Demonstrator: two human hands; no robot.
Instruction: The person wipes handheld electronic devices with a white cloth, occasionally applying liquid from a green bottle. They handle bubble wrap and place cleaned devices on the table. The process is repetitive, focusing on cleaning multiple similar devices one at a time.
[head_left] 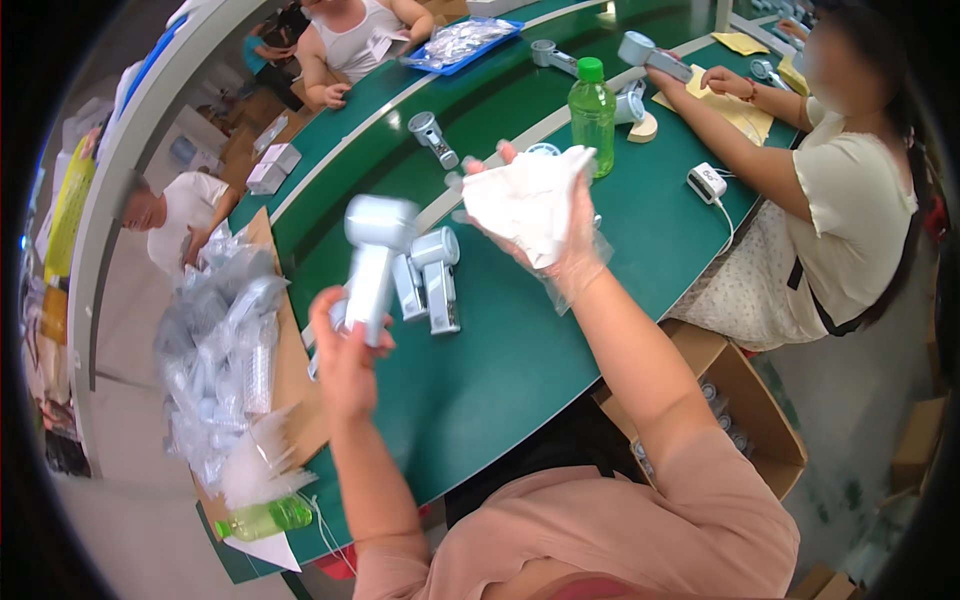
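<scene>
I am lifting a pale grey handheld fan (375,262) above the green surface (520,350), my left hand (345,360) in a closed grip around its handle, its round head up and blurred. My right hand (545,215), in a thin clear glove, is pinching a crumpled white plastic bag (520,200). Two more fans (430,280) are lying just beyond. A cardboard box (745,420) at my right is holding small cylindrical parts; bagged fans (225,350) are piling up at my left.
</scene>
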